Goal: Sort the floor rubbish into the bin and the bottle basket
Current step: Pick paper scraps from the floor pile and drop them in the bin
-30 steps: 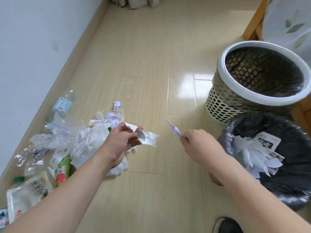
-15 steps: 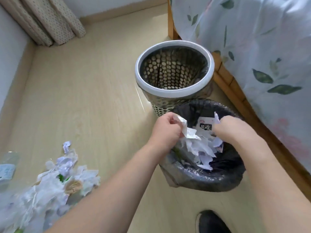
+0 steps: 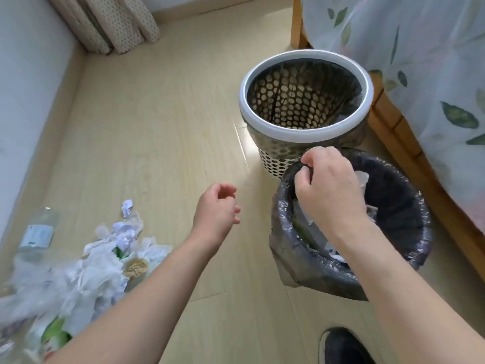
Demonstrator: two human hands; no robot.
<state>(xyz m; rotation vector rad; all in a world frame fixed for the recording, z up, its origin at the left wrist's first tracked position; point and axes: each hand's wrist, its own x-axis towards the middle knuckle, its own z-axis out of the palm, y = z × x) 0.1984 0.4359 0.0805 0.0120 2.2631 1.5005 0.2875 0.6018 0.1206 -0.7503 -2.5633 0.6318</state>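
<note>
A bin lined with a black bag (image 3: 409, 248) stands on the floor at the right, with white paper scraps inside. Behind it stands a perforated basket with a white rim (image 3: 305, 132), nothing visible in it. My right hand (image 3: 328, 187) hovers over the bin's near-left rim, fingers loosely curled, holding nothing I can see. Left of the bin, my left hand (image 3: 217, 208) hangs above the floor, fingers relaxed and empty. A heap of crumpled paper and plastic wrappers (image 3: 86, 266) lies at lower left. A clear plastic bottle (image 3: 39, 232) lies by the wall.
A wooden bed frame (image 3: 393, 122) with a leaf-print sheet runs along the right. A curtain (image 3: 110, 24) hangs in the far corner. The white wall (image 3: 26, 88) borders the left. My dark shoe (image 3: 343, 348) is at the bottom edge. Bare floorboards lie between heap and bin.
Both hands carried paper scraps from the heap to the bin and let them go. The left hand has since drawn back left, off the bin, empty.
</note>
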